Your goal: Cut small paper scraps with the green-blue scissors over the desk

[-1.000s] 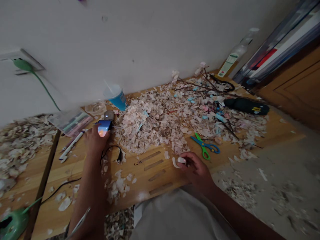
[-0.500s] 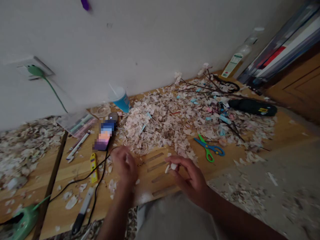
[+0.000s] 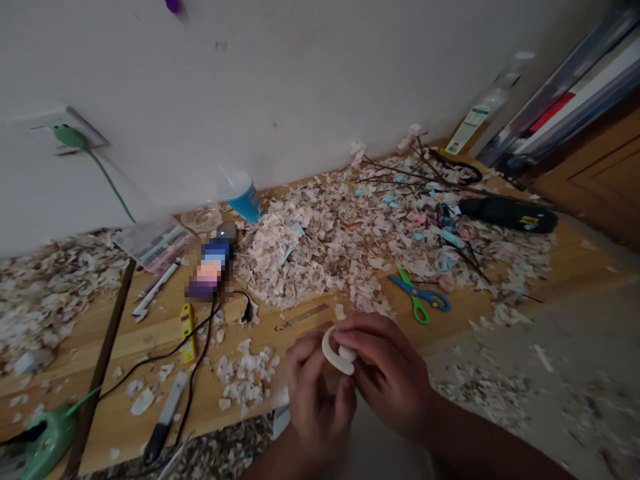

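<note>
My left hand (image 3: 316, 387) and my right hand (image 3: 395, 377) meet above the front edge of the wooden table. Between their fingertips is a white curved strip (image 3: 330, 351), bent like a C; its material is unclear. My right fingers are also closed on a small rounded white lump (image 3: 347, 353) behind the strip. The left fingers are bent around the strip's near side, partly hiding one another. Just beyond the hands, pale petal-like scraps (image 3: 320, 260) lie heaped on the tabletop. Green and blue scissors (image 3: 417, 293) lie to the right of my right hand.
At left are a phone (image 3: 210, 267), a yellow box-like tool (image 3: 187, 333), a grey and black utility knife (image 3: 167, 417) and black cables. A blue cup (image 3: 243, 200), twigs (image 3: 425, 177), a dark pouch (image 3: 507, 215) and a bottle (image 3: 480, 113) stand or lie toward the wall.
My left hand has come right and down from beside the heap to meet my right hand. The white curved strip now shows between them. A cable end and small scraps have come into sight.
</note>
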{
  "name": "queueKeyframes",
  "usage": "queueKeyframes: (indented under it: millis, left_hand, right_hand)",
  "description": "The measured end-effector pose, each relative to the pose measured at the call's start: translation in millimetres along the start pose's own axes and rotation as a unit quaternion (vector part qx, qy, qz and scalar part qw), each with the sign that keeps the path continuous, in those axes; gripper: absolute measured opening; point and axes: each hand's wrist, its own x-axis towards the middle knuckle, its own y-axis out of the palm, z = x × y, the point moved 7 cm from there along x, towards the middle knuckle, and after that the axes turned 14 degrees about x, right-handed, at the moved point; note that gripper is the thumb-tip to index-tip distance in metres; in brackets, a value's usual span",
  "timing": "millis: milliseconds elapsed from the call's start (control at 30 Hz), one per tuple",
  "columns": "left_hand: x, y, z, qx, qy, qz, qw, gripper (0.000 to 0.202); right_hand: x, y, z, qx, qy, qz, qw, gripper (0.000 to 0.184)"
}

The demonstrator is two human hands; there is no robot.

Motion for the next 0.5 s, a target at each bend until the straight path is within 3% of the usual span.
queueKeyframes:
  millis: [167, 300, 500]
  left_hand:
    - [0.7, -11.3, 5.0, 0.006, 0.004, -0.018, 1.0, 0.037]
    - [7.7, -13.5, -6.7, -0.047, 0.026, 0.003, 0.999, 0.039]
    - [16.8, -15.9, -15.3, -0.125, -0.029, 0.008, 0.992, 0.032]
  right_hand:
    - [-0.7, 2.0, 17.2, -0.047, -0.029, 0.04, 0.998, 0.057]
    - [-1.7, 4.5, 32.8, -0.089, -0.058, 0.077, 0.991, 0.056]
    - [-5.5, 7.4, 37.6, -0.11, -0.078, 0.106, 0.985, 0.061]
